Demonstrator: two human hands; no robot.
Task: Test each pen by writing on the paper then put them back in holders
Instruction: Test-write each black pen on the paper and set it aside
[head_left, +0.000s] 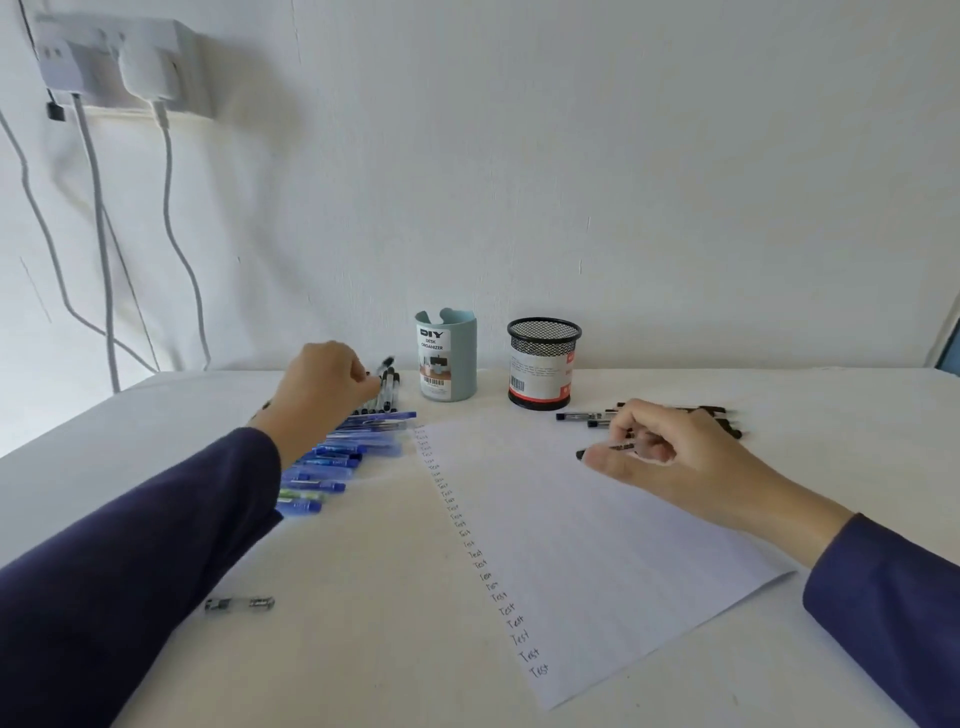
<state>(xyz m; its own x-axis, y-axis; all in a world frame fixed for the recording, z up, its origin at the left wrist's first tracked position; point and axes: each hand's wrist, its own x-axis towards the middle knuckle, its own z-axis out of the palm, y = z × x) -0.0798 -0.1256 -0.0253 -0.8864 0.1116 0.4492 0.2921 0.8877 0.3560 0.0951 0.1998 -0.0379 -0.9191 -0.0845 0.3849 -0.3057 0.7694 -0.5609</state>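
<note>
A lined paper (576, 545) lies on the white table, with a column of "Test" words down its left edge. My right hand (670, 452) holds a black pen (608, 449) above the paper's upper right part. My left hand (319, 389) reaches to the back left, its fingers curled over a row of black pens (387, 389). Several blue pens (343, 452) lie in a row below that hand. More black pens (587, 415) lie behind my right hand. A pale blue holder (448, 358) and a black mesh holder (543, 364) stand at the back.
A clear pen cap (240, 604) lies on the table near my left sleeve. White cables (104, 291) hang from a wall socket at the back left. The wall rises right behind the holders.
</note>
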